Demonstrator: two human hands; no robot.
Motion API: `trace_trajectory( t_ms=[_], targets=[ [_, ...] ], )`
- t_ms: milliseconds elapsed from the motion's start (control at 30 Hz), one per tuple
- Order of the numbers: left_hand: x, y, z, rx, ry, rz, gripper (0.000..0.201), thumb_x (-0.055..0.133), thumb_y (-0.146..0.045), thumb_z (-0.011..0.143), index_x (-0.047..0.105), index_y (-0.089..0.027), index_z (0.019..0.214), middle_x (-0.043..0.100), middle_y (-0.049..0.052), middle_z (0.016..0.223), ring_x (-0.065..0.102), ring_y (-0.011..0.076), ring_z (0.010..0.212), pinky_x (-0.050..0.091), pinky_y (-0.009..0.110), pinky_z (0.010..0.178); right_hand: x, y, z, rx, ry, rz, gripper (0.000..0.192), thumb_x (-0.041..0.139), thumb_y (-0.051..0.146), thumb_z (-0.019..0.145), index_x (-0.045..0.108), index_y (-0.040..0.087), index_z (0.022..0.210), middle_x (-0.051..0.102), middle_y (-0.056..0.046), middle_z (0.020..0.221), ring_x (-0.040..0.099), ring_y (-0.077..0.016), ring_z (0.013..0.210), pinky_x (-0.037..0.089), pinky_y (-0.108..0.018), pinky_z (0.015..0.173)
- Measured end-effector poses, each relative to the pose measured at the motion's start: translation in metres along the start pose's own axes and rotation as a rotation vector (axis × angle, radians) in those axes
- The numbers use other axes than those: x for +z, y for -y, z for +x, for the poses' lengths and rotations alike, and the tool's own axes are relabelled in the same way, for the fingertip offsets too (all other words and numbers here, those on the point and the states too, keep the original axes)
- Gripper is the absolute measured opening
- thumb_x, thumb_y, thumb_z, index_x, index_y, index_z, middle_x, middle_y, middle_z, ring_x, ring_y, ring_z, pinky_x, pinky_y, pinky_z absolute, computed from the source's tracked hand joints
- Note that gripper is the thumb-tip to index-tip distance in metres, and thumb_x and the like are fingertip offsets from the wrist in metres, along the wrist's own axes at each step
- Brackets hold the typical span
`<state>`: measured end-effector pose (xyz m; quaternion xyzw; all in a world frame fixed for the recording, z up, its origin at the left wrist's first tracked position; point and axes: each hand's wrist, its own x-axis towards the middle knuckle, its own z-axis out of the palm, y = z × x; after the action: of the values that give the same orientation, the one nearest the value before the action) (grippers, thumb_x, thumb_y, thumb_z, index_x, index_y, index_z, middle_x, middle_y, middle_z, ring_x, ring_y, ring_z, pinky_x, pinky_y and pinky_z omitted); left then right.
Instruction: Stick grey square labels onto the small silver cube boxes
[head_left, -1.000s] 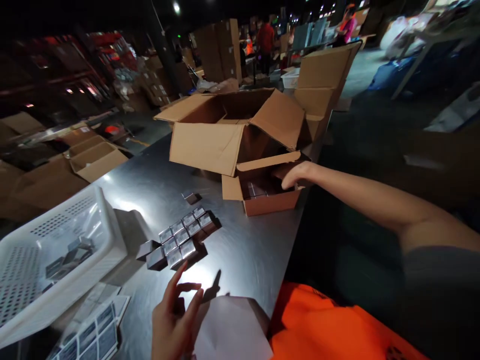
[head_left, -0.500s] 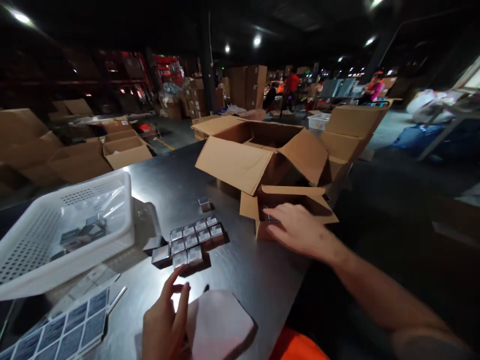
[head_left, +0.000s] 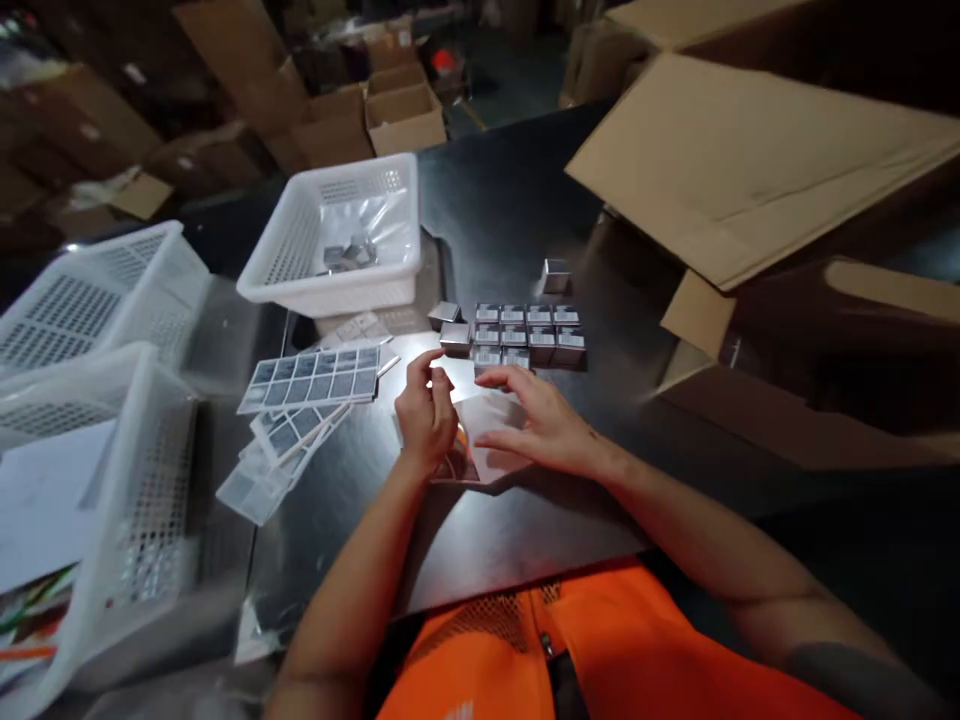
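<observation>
Left fingers: thumb and forefinger of the left hand (head_left: 425, 415) are pinched together near the upper left edge of the pale sheet (head_left: 487, 440); whether they grip a sticker or the sheet's edge I cannot tell.
Right fingers: the right hand (head_left: 541, 425) lies palm down with fingers spread apart, resting flat on the same pale sheet and clamped on nothing.
Pale sheet: flat on the table just before the person, between both hands and partly covered by them.
Small boxes: a block of small silver boxes (head_left: 525, 335) stands in rows just beyond the fingertips, barcode labels showing on their upper faces; two more at the block's left end (head_left: 450, 328) show bare tops, and a single box (head_left: 556, 275) stands apart, farther back.
Progress, as a judgement: most of the block appears labelled — the bare boxes at the left and the lone one look unfinished.
Label sheets: several gridded label sheets (head_left: 311, 378) lie fanned to the left of the hands, near the left wrist.
Baskets: a white basket (head_left: 330, 280) behind the label sheets holds a few more silver boxes; two more white baskets (head_left: 90, 300) stand at the far left.
Cartons: a large open carton flap (head_left: 750, 160) overhangs the right of the table, a smaller carton (head_left: 817, 370) below it.
Surface: dark, glossy table (head_left: 510, 200), reflecting light near the hands.
Room: dim — more cardboard cartons (head_left: 401, 115) crowd the floor beyond the table.
</observation>
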<state>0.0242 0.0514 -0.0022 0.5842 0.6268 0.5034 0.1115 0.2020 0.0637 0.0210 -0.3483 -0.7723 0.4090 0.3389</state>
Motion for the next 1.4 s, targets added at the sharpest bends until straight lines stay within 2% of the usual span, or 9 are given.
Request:
trace_trajectory(
  t_ms=[200,400,700,833,900,1000,1100,1267,1400],
  targets=[
    [0.004,-0.004,-0.006,-0.006,0.067,-0.023,0.047,0.034,-0.053,0.105,0.060,-0.018,0.121,0.064,0.000,0.073,0.055,0.0131,0.057,0.039,0.025,0.060,0.001,-0.005,-0.007,0.111,0.030,0.044,0.043,0.078,0.032,0.082,0.060,0.022,0.120,0.071,0.000,0.091,0.069,-0.0179,0.084,0.053,-0.032,0.081],
    [-0.002,-0.002,0.000,-0.093,0.129,0.299,0.044,0.036,-0.047,0.106,0.069,-0.019,0.110,0.050,-0.003,0.056,0.042,0.0132,0.049,0.024,0.028,0.058,-0.009,-0.008,-0.005,0.170,0.008,-0.020,0.032,0.073,0.028,0.085,0.068,0.019,0.115,0.074,0.000,0.085,0.069,-0.0167,0.079,0.049,-0.029,0.075],
    [0.003,-0.004,0.003,-0.221,0.137,0.402,0.029,0.047,-0.034,0.103,0.071,-0.018,0.109,0.053,-0.001,0.057,0.045,0.0161,0.052,0.022,0.027,0.059,0.006,-0.009,-0.014,-0.332,-0.107,-0.564,0.015,0.059,0.023,0.098,0.074,0.020,0.098,0.076,-0.007,0.103,0.067,-0.0273,0.105,0.041,-0.046,0.095],
    [-0.001,0.002,0.012,-0.249,0.222,0.507,0.030,0.047,-0.036,0.103,0.071,-0.019,0.110,0.057,0.001,0.060,0.047,0.0184,0.054,0.018,0.030,0.061,-0.012,-0.002,-0.013,-0.545,-0.002,-0.288,0.013,0.059,0.024,0.098,0.071,0.025,0.093,0.073,-0.003,0.099,0.064,-0.0215,0.102,0.048,-0.039,0.093],
    [-0.003,0.005,0.016,-0.238,0.314,0.518,0.030,0.048,-0.036,0.102,0.072,-0.019,0.108,0.058,0.001,0.060,0.049,0.0190,0.057,0.018,0.030,0.061,-0.027,-0.003,-0.010,-0.452,-0.159,-0.260,0.010,0.064,0.027,0.096,0.071,0.027,0.104,0.071,-0.003,0.101,0.063,-0.0219,0.102,0.050,-0.039,0.095],
    [-0.004,0.006,0.017,-0.204,0.474,0.453,0.027,0.052,-0.038,0.099,0.074,-0.021,0.101,0.053,-0.001,0.054,0.050,0.0176,0.055,0.022,0.029,0.060,-0.041,-0.014,-0.004,-0.225,-0.349,-0.571,0.050,0.070,0.030,0.093,0.056,0.024,0.141,0.070,-0.010,0.116,0.060,-0.0288,0.110,0.046,-0.048,0.100],
    [-0.003,0.003,0.015,-0.201,0.571,0.361,0.029,0.054,-0.041,0.096,0.075,-0.022,0.094,0.051,-0.004,0.050,0.048,0.0157,0.050,0.025,0.029,0.059,-0.038,-0.028,0.001,-0.085,-0.218,-0.776,0.080,0.072,0.025,0.091,0.031,0.016,0.159,0.070,-0.014,0.120,0.058,-0.0324,0.118,0.045,-0.050,0.099],
    [-0.002,0.000,0.011,-0.318,0.617,0.124,0.028,0.061,-0.046,0.088,0.070,-0.022,0.079,0.054,-0.004,0.048,0.050,0.0143,0.048,0.030,0.027,0.057,-0.023,-0.039,0.002,-0.058,-0.177,-0.772,0.080,0.062,0.006,0.087,0.029,0.015,0.159,0.071,-0.013,0.109,0.061,-0.0321,0.109,0.049,-0.049,0.093],
    [-0.001,-0.001,0.009,-0.480,0.691,-0.065,0.038,0.067,-0.056,0.083,0.072,-0.021,0.096,0.064,-0.001,0.055,0.059,0.0155,0.052,0.037,0.025,0.053,-0.022,-0.046,-0.001,-0.083,-0.212,-0.627,0.087,0.063,0.008,0.078,0.023,0.019,0.155,0.066,-0.009,0.107,0.064,-0.0277,0.098,0.054,-0.049,0.091]
  ],
)
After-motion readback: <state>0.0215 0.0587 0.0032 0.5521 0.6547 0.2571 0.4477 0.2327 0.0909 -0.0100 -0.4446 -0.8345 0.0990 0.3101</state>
